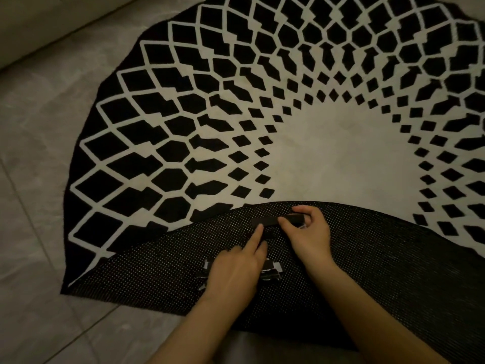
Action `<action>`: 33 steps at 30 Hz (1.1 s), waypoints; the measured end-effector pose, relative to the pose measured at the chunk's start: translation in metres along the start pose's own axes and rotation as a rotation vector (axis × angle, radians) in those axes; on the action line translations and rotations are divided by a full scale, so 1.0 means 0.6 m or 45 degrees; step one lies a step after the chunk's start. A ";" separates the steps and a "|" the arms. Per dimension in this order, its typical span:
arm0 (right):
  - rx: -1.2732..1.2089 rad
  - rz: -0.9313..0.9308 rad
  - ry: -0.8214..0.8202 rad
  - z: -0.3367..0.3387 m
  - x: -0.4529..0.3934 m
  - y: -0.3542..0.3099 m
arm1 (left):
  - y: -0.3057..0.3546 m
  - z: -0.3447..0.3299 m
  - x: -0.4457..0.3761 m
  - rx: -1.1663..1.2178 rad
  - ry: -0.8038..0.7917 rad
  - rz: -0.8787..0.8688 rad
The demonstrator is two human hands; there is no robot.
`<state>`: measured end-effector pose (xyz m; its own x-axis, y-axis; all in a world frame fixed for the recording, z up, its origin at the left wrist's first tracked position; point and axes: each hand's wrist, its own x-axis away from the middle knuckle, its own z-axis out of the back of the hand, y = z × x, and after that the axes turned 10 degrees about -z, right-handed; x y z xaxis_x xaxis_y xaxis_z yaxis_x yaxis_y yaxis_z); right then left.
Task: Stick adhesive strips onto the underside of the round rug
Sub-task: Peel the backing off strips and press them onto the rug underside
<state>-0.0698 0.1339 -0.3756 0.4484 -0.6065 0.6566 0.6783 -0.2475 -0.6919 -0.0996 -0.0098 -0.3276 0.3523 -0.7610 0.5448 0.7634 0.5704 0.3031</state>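
While the near edge of the round rug (341,143) is lying folded back over its patterned top, the dotted black underside (393,258) is facing up and the adhesive strip (273,222) is lying on it just below the fold line. The strip is running with its long axis left to right, roughly parallel to the fold, with its left end flat against the underside and its right end reaching into the right hand.

The left hand (236,269) is reaching in from the near edge of the fold. Its index finger is extending straight and pressing on the lower edge of the strip near the left end, while the other fingers are curling loosely beneath it. The right hand (307,232) is lying at the strip's right end, pinching that end between thumb and fingertips; its index finger is touching the top of the strip near the middle.

A small pile of spare strips (270,270), black with pale edges, is lying on the underside just nearer than the strip in use, and the left hand is partly covering it. Its count cannot be told.

The rug is resting on a grey tiled floor (34,179). A pale upholstered edge (39,27) is crossing the far left corner of the floor, well apart from the hands.
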 end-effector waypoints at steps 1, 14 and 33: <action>0.012 0.006 0.021 -0.002 -0.001 0.003 | 0.000 -0.001 0.000 0.019 -0.003 0.023; 0.695 0.164 0.401 0.001 0.010 -0.003 | -0.007 0.001 -0.005 0.165 -0.008 0.113; 0.723 0.036 0.550 -0.003 0.003 -0.003 | 0.008 -0.003 -0.003 0.117 0.040 0.198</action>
<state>-0.0710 0.1318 -0.3736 0.2796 -0.8812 0.3813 0.9209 0.1337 -0.3662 -0.0955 -0.0063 -0.3287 0.4802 -0.6696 0.5666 0.6458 0.7070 0.2881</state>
